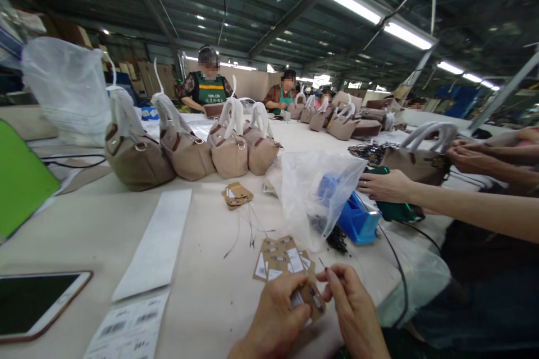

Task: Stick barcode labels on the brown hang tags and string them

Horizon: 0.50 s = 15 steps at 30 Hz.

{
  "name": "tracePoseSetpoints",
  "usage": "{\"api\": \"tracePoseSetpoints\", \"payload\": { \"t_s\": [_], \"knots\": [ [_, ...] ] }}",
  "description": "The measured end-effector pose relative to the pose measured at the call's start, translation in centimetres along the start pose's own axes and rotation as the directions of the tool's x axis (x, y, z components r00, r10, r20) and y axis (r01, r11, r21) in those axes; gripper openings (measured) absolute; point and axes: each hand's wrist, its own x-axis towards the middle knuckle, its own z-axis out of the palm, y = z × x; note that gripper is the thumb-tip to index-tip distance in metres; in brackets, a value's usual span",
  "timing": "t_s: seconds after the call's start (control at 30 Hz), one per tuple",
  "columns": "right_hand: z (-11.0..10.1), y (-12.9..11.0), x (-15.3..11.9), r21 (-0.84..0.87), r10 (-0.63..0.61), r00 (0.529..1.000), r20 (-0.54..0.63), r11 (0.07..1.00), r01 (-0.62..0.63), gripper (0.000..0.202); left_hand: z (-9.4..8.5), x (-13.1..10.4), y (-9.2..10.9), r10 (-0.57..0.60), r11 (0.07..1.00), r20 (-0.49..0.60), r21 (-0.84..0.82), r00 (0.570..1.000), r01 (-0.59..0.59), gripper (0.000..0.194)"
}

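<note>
We see the counter (197, 303) stretching away beyond our hands, with a row of taupe handbags (185, 148) far ahead of them. Just beyond our right hand (356, 311) a clear plastic bag (314, 190) sits, a co-worker's hand (385, 185) touching it. A phone (37, 303) lies well left of our left hand (275, 317). Both hands are closed together on a brown cardboard hang tag (314, 298), our right fingers pinching a thin black string (322, 263). More tags (280, 261) lie just ahead.
</note>
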Motion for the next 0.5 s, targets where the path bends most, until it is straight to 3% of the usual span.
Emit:
{"api": "tracePoseSetpoints", "payload": {
  "t_s": [0.1,0.3,0.43,0.5],
  "knots": [
    [-1.1,-1.2,0.2,0.011,-0.046,0.995,-0.092,0.999,0.047,0.043,-0.3,0.1,0.1,-0.062,0.997,-0.008,-0.046,0.998,0.062,0.036],
    [-2.6,-6.3,1.1,0.428,-0.038,0.992,-0.122,0.900,0.087,0.036,-1.0,0.3,-0.1,-0.101,0.971,0.008,-0.219,0.995,0.100,0.032],
    [-2.5,-10.1,2.8,0.435,-0.150,0.982,-0.116,0.881,0.186,0.037,-1.7,0.7,-0.3,-0.096,0.923,-0.018,-0.375,0.995,0.082,0.033],
    [-1.7,-12.3,3.9,0.415,-0.225,0.973,-0.061,0.881,0.229,0.038,-2.1,1.2,-0.6,-0.087,0.908,-0.092,-0.417,0.992,0.041,0.036]
  ]
}}
